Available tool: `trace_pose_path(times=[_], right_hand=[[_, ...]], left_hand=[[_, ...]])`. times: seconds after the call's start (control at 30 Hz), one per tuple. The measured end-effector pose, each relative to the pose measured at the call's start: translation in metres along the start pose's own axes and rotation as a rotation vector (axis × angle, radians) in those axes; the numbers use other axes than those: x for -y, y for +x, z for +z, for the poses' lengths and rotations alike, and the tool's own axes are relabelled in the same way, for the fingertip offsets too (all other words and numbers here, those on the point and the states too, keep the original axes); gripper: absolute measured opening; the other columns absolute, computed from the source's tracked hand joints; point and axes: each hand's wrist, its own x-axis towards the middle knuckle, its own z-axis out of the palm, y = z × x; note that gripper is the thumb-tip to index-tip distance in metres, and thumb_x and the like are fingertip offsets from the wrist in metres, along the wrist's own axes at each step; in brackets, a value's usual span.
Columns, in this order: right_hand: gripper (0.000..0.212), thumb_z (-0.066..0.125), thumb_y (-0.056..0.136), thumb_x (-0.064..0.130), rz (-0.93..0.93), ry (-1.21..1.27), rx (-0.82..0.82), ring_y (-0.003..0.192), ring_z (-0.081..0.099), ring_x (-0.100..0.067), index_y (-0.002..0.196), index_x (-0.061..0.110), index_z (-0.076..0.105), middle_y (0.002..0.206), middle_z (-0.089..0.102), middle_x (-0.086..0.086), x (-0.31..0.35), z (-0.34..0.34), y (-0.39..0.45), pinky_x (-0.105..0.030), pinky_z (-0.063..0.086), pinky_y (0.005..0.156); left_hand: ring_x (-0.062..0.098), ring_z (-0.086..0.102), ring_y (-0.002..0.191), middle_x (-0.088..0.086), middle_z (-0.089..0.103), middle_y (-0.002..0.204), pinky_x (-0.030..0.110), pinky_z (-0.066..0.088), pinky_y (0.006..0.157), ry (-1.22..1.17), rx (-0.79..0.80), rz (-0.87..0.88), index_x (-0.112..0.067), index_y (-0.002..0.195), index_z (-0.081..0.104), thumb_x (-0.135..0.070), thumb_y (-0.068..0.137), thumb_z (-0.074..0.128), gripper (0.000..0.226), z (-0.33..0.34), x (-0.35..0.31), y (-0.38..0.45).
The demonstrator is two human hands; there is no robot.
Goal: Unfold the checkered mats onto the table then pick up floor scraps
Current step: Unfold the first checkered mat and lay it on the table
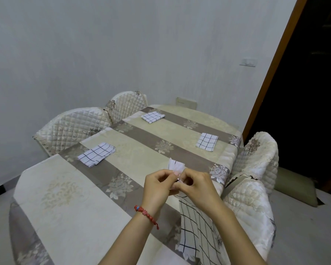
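Note:
Both hands hold one white checkered mat [196, 224] above the table's near right edge. My left hand [157, 185], with a red bead bracelet at the wrist, pinches its top edge. My right hand [196, 186] pinches the same edge right beside it, and the cloth hangs down under my right forearm. Three folded checkered mats lie on the table [69, 197]: one at the left [96, 154], one at the far end [152, 116], one at the right [207, 141].
The table wears a beige and grey floral cloth. Quilted chairs stand along the far left side [73, 127] and close on the right [256, 165]. A dark doorway [304, 92] opens at the right, with grey floor [304, 226] below it.

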Motion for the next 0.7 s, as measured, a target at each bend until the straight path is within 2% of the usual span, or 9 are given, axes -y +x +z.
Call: trace_pose_path(times=[0.1, 0.2, 0.3, 0.4, 0.5, 0.6, 0.7], right_hand=[[0.022, 0.071, 0.076, 0.022, 0.043, 0.179, 0.037, 0.049, 0.046, 0.000, 0.057, 0.027, 0.061, 0.051, 0.058, 0.016, 0.001, -0.002, -0.003, -0.011, 0.034, 0.052], [0.022, 0.067, 0.081, 0.018, 0.069, 0.284, 0.025, 0.052, 0.048, 0.002, 0.062, 0.028, 0.068, 0.055, 0.063, 0.014, 0.002, -0.001, -0.004, -0.012, 0.036, 0.055], [0.020, 0.066, 0.081, 0.015, 0.104, 0.355, -0.022, 0.056, 0.050, 0.000, 0.063, 0.023, 0.070, 0.058, 0.065, 0.010, 0.004, 0.003, -0.003, -0.014, 0.039, 0.056], [0.015, 0.069, 0.078, 0.019, 0.147, 0.400, -0.096, 0.057, 0.055, 0.000, 0.063, 0.020, 0.069, 0.058, 0.066, 0.009, 0.008, 0.009, -0.002, -0.012, 0.041, 0.055], [0.012, 0.072, 0.075, 0.026, 0.187, 0.380, -0.184, 0.052, 0.056, 0.002, 0.068, 0.021, 0.064, 0.053, 0.065, 0.009, 0.009, 0.013, 0.003, -0.008, 0.040, 0.051], [0.015, 0.072, 0.073, 0.036, 0.219, 0.295, -0.195, 0.062, 0.063, -0.002, 0.077, 0.024, 0.065, 0.061, 0.069, 0.001, 0.007, 0.018, 0.007, -0.011, 0.045, 0.057], [0.015, 0.066, 0.077, 0.038, 0.188, 0.210, -0.207, 0.065, 0.063, 0.000, 0.073, 0.024, 0.067, 0.065, 0.070, 0.004, 0.004, 0.022, 0.006, -0.010, 0.045, 0.058]], left_hand=[[0.014, 0.068, 0.064, 0.003, 0.068, 0.062, 0.023, 0.056, 0.055, -0.061, 0.006, -0.006, -0.009, 0.066, 0.070, -0.013, 0.085, 0.060, 0.021, -0.007, 0.001, 0.002], [0.014, 0.071, 0.069, 0.006, 0.071, 0.069, 0.020, 0.054, 0.053, -0.102, -0.004, -0.005, -0.007, 0.072, 0.070, -0.012, 0.087, 0.058, 0.020, -0.011, 0.002, 0.004], [0.016, 0.070, 0.073, 0.013, 0.070, 0.076, 0.020, 0.054, 0.054, -0.118, -0.015, -0.004, -0.006, 0.076, 0.070, -0.012, 0.088, 0.056, 0.019, -0.011, 0.003, 0.005], [0.016, 0.071, 0.076, 0.010, 0.072, 0.079, 0.020, 0.055, 0.055, -0.108, -0.018, -0.002, -0.006, 0.080, 0.071, -0.012, 0.088, 0.056, 0.019, -0.011, 0.005, 0.006], [0.013, 0.071, 0.079, 0.004, 0.076, 0.078, 0.018, 0.053, 0.056, -0.035, 0.012, 0.025, -0.011, 0.076, 0.075, -0.016, 0.086, 0.058, 0.020, -0.009, 0.008, 0.006], [0.009, 0.071, 0.078, 0.001, 0.076, 0.077, 0.016, 0.052, 0.057, 0.052, 0.003, 0.084, -0.017, 0.076, 0.076, -0.023, 0.085, 0.060, 0.019, -0.007, 0.012, 0.007], [0.007, 0.070, 0.075, -0.003, 0.076, 0.073, 0.016, 0.052, 0.056, 0.084, -0.026, 0.110, -0.020, 0.071, 0.076, -0.020, 0.084, 0.062, 0.019, -0.009, 0.014, 0.009]])
